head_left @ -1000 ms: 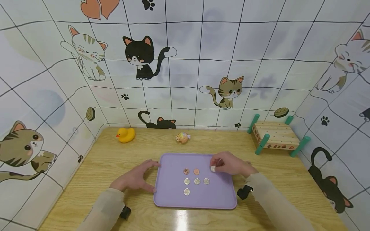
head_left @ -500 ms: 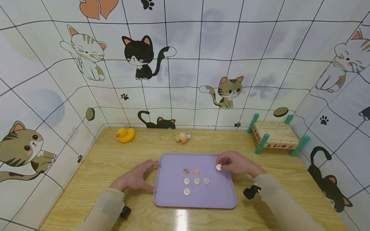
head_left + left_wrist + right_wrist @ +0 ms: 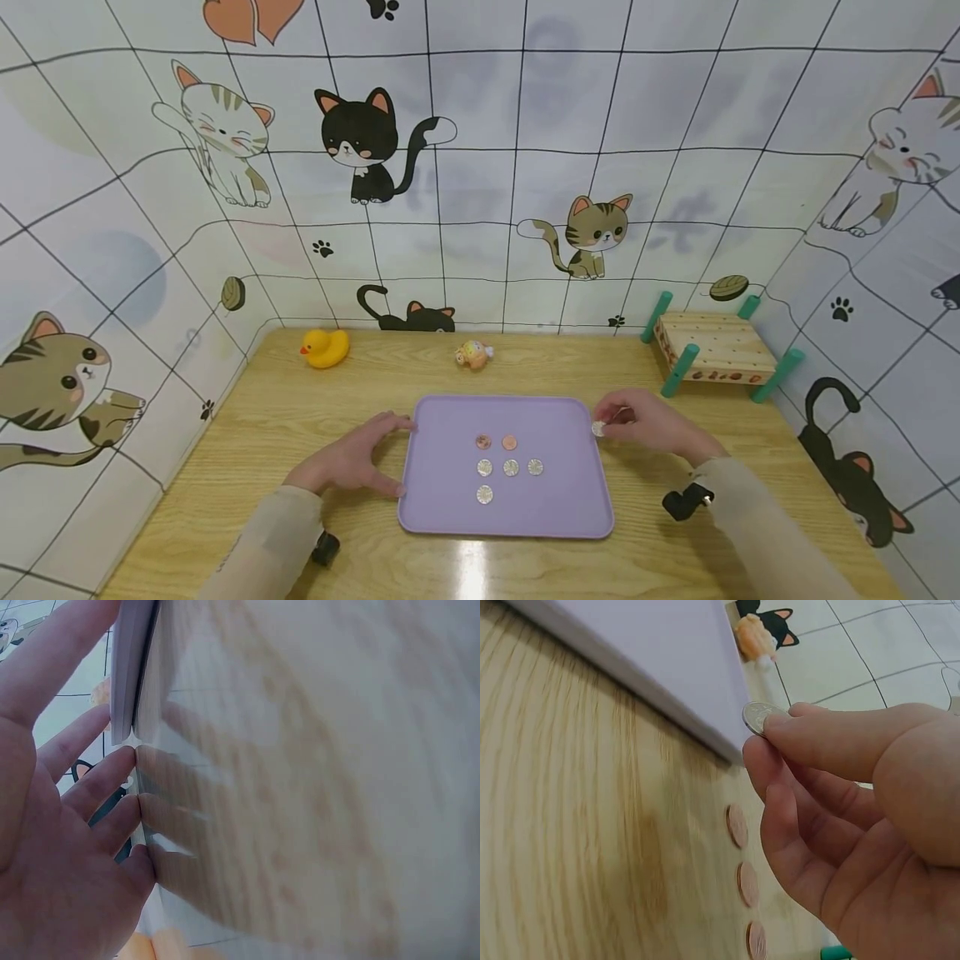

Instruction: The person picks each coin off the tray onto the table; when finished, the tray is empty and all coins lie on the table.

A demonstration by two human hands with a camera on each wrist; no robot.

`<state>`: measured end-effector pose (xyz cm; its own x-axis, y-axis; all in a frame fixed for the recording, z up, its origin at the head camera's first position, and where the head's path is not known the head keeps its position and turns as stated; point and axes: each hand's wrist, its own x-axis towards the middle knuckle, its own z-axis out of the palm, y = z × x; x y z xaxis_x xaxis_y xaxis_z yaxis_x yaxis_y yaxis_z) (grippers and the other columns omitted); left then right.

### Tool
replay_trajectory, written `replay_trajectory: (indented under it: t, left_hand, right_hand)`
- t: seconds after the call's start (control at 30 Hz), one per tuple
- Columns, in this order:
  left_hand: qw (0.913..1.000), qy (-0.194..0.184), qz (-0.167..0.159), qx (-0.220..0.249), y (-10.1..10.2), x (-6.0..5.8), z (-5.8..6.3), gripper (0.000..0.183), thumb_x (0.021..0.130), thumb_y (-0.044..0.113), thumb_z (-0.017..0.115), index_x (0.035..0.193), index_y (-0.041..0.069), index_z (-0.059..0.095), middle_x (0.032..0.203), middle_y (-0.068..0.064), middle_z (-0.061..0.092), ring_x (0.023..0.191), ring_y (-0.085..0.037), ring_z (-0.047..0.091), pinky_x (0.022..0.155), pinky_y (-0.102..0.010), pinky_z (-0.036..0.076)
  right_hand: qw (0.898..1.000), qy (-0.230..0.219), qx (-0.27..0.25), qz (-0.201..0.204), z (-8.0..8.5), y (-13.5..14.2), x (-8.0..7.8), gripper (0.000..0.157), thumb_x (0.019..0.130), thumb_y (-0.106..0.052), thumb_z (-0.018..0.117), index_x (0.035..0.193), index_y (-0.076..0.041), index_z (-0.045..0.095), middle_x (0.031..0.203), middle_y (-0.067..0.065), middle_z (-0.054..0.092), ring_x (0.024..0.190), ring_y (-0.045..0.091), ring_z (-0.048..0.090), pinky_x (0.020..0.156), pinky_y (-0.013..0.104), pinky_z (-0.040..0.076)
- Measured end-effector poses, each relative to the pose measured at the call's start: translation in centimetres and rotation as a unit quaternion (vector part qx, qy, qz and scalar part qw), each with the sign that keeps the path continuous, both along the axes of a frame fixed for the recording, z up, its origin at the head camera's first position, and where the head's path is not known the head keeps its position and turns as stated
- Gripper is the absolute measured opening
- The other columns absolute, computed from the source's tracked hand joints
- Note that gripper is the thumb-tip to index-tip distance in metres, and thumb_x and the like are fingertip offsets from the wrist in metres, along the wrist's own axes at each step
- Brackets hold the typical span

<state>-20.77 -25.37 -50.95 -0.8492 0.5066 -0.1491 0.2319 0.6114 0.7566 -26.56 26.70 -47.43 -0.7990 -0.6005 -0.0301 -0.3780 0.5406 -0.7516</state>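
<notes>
A silver coin (image 3: 597, 428) is pinched between thumb and forefinger of my right hand (image 3: 652, 423), just beyond the right edge of the purple tray (image 3: 555, 508). The right wrist view shows this silver coin (image 3: 759, 716) above the wooden table. On the tray lie two copper coins (image 3: 510, 442) at the back, three silver coins (image 3: 511, 467) in a row, and another silver coin (image 3: 484, 495) in front. My left hand (image 3: 352, 457) rests at the tray's left edge, thumb and fingers spread along the rim. In the left wrist view, its fingers (image 3: 97, 776) touch the table.
Three copper coins (image 3: 748, 884) lie on the table beside the tray in the right wrist view, hidden in the head view. A yellow rubber duck (image 3: 326, 348), a small animal figurine (image 3: 474, 355) and a wooden stand (image 3: 716, 346) with green legs stand along the back.
My right hand has moved right, carrying the silver coin from over the tray to just past its right edge. My left hand and the coins on the tray stay put.
</notes>
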Motion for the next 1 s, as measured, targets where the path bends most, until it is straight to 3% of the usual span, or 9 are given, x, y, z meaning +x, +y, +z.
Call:
replay_trajectory:
  t: [0.2, 0.43, 0.63, 0.83, 1.0]
  left_hand:
    - [1.0000, 0.002, -0.002, -0.002, 0.1, -0.1, 0.2, 0.097, 0.071, 0.041, 0.098, 0.154, 0.021, 0.050, 0.161, -0.008, 0.042, 0.151, -0.041, 0.034, 0.122, -0.072, 0.023]
    - [1.0000, -0.003, 0.002, -0.007, 0.2, 0.1, 0.4, 0.098, 0.072, 0.041, 0.097, 0.155, 0.022, 0.049, 0.162, -0.009, 0.040, 0.151, -0.042, 0.033, 0.122, -0.072, 0.022]
    - [0.9999, -0.007, 0.007, -0.007, 0.2, 0.2, 0.7, 0.098, 0.072, 0.039, 0.098, 0.155, 0.022, 0.049, 0.164, -0.013, 0.038, 0.152, -0.044, 0.031, 0.121, -0.074, 0.021]
    - [1.0000, -0.005, 0.002, -0.006, 0.2, 0.2, 0.5, 0.098, 0.073, 0.038, 0.097, 0.156, 0.020, 0.048, 0.161, -0.009, 0.040, 0.151, -0.041, 0.033, 0.121, -0.073, 0.022]
    - [1.0000, -0.008, 0.005, -0.004, 0.2, 0.1, 0.4, 0.098, 0.073, 0.038, 0.097, 0.156, 0.020, 0.048, 0.162, -0.010, 0.039, 0.151, -0.042, 0.032, 0.121, -0.073, 0.022]
  right_hand:
    - [1.000, 0.002, -0.001, -0.009, -0.6, 1.7, 0.1, 0.015, 0.097, -0.007, 0.075, 0.111, -0.004, 0.073, 0.106, 0.007, 0.073, 0.094, 0.017, 0.066, 0.085, 0.028, 0.059]
    - [1.000, -0.001, 0.019, -0.022, -1.1, 2.6, 0.4, 0.012, 0.097, -0.010, 0.076, 0.109, -0.010, 0.074, 0.121, 0.009, 0.076, 0.097, 0.014, 0.069, 0.082, 0.025, 0.058]
    - [1.000, -0.002, 0.020, -0.015, -1.4, 2.3, 0.7, 0.007, 0.098, -0.015, 0.076, 0.103, -0.012, 0.074, 0.107, 0.005, 0.077, 0.092, 0.016, 0.068, 0.079, 0.025, 0.056]
    - [0.999, 0.015, 0.030, -0.002, -1.7, 1.9, 0.8, 0.005, 0.097, -0.010, 0.076, 0.099, -0.013, 0.073, 0.107, 0.002, 0.076, 0.099, 0.016, 0.071, 0.078, 0.025, 0.056]
    - [0.998, 0.028, 0.052, -0.006, -1.9, 1.8, 0.9, 0.011, 0.095, -0.005, 0.077, 0.098, -0.015, 0.073, 0.098, 0.000, 0.074, 0.086, 0.008, 0.065, 0.075, 0.024, 0.056]
